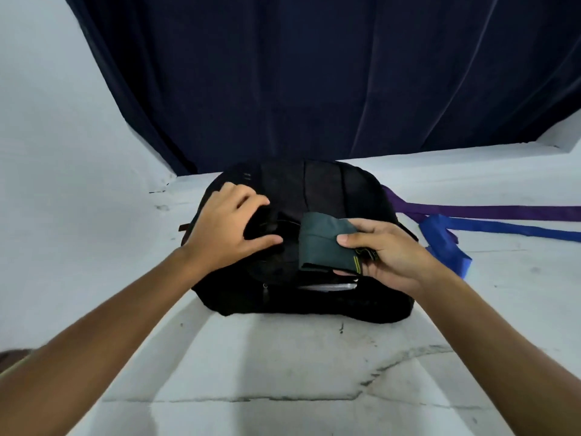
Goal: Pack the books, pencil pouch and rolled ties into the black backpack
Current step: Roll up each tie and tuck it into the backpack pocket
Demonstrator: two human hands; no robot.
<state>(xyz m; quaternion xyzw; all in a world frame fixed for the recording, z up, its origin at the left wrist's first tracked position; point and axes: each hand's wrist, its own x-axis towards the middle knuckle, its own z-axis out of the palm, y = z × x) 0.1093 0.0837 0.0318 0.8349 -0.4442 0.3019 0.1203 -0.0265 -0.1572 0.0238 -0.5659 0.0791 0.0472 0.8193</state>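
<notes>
Green folded tie (323,243) pinched in my right hand (390,256); left hand (226,228) grips the backpack (330,187) flap. I should widen the opening first.

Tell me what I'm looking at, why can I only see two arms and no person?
The camera sits on the person's head and looks forward and down, so you see only their arms and hands, much as they see them. There is just this one picture, and no machine in it. A black backpack lies on a pale surface. The left hand grips the black fabric on top of the bag. The right hand holds a folded dark green cloth over the bag; it may be one of the ties, but I cannot tell for sure. Something white shows in a gap in the bag. To the right lie a purple tie and a blue tie, not packed yet. Behind hangs a dark curtain.
</notes>
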